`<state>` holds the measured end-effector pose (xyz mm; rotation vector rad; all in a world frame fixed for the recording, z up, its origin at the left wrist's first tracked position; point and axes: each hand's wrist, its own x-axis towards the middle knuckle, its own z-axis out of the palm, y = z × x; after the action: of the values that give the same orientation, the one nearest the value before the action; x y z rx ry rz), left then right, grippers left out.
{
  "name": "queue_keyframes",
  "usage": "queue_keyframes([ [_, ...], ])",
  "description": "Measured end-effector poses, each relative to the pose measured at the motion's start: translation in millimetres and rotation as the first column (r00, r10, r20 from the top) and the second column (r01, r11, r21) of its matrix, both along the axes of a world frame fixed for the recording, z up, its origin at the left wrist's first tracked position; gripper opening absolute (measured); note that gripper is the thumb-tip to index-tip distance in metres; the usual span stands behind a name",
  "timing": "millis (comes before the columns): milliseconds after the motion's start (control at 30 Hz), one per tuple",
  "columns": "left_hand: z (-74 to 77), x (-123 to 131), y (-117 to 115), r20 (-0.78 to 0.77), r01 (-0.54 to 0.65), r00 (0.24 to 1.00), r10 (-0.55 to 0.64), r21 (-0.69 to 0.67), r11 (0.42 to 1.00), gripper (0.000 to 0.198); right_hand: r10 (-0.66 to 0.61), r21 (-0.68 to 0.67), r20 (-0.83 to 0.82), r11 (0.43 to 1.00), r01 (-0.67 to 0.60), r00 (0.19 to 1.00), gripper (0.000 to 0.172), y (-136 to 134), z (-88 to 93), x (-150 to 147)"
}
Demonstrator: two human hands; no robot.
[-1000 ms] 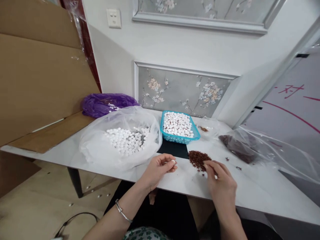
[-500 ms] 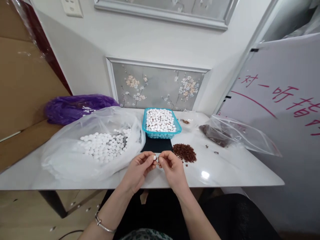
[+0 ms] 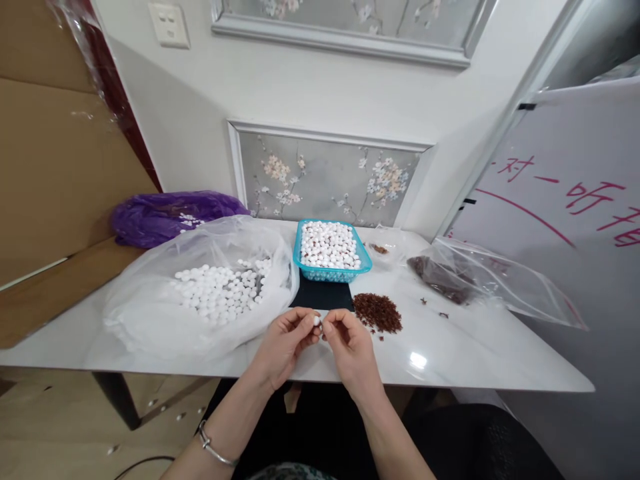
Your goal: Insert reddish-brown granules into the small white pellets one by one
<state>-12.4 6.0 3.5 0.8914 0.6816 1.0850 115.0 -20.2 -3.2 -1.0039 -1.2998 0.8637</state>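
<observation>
Close to the table's front edge, my left hand (image 3: 284, 343) pinches a small white round bead (image 3: 317, 321) between thumb and fingers. My right hand (image 3: 351, 347) is closed beside it, its fingertips almost meeting the bead; what they hold is too small to make out. Just right of my hands lies a pile of small reddish-brown star-shaped pieces (image 3: 377, 313). Beyond them stands a blue plastic basket (image 3: 334, 275), full of white beads with bits of brown among them. On my left a clear plastic bag (image 3: 145, 327) lies open with many white beads (image 3: 220, 293) inside.
A black flat pad (image 3: 323, 297) lies before the basket on the white table (image 3: 450, 360). At the right is a zip bag (image 3: 505, 283) with brown contents; a purple bag (image 3: 150, 220) sits at the back left. Cardboard (image 3: 55, 173) and a whiteboard (image 3: 560, 267) flank the table.
The view has shifted slightly, so the scene sits a little further right. Both hands stay together around the white bead, with only small finger movement.
</observation>
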Motion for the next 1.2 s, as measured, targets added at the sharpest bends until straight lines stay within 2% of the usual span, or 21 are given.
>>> queue_keyframes([
  [367,-1.5,-0.4,-1.3,0.002,-0.004,1.000,0.004,0.024,1.000,0.014,-0.111,0.107,0.151,0.990,0.096,0.982,0.012,-0.9,-0.8,-4.2],
  [467,-2.8,-0.7,-1.1,0.003,-0.015,1.000,0.015,0.032,0.999,0.013,-0.127,0.118,0.142,0.987,0.110,0.982,0.013,0.1,-0.9,-6.4],
  [733,-2.2,-1.6,-2.0,0.052,0.006,0.999,-0.007,0.013,1.000,0.016,-0.044,0.061,0.030,0.997,0.042,0.999,0.010,3.3,-2.0,-5.2],
  [800,1.0,-1.0,-5.7,0.069,0.023,0.997,-0.022,-0.006,1.000,0.016,0.003,0.032,-0.052,0.999,-0.001,0.999,0.010,2.2,-2.3,-2.6],
  [900,8.6,1.3,-15.3,0.041,0.036,0.998,-0.037,0.027,0.999,0.014,0.104,-0.009,-0.275,0.994,-0.110,0.956,0.012,-1.7,-1.6,0.2],
  [1000,18.7,3.7,-26.6,-0.043,-0.019,0.999,0.023,0.110,0.994,0.017,0.169,-0.008,-0.432,0.982,-0.191,0.886,0.014,-7.5,2.1,-0.1],
  [1100,27.7,4.4,-35.4,-0.119,-0.083,0.987,0.104,0.168,0.982,0.012,0.177,0.016,-0.490,0.981,-0.195,0.854,0.011,-13.1,6.4,-1.9],
  [1200,32.3,3.9,-40.4,-0.091,-0.081,0.992,0.093,0.126,0.989,0.011,0.199,0.065,-0.468,0.979,-0.191,0.861,0.007,-17.5,8.9,-1.3],
])
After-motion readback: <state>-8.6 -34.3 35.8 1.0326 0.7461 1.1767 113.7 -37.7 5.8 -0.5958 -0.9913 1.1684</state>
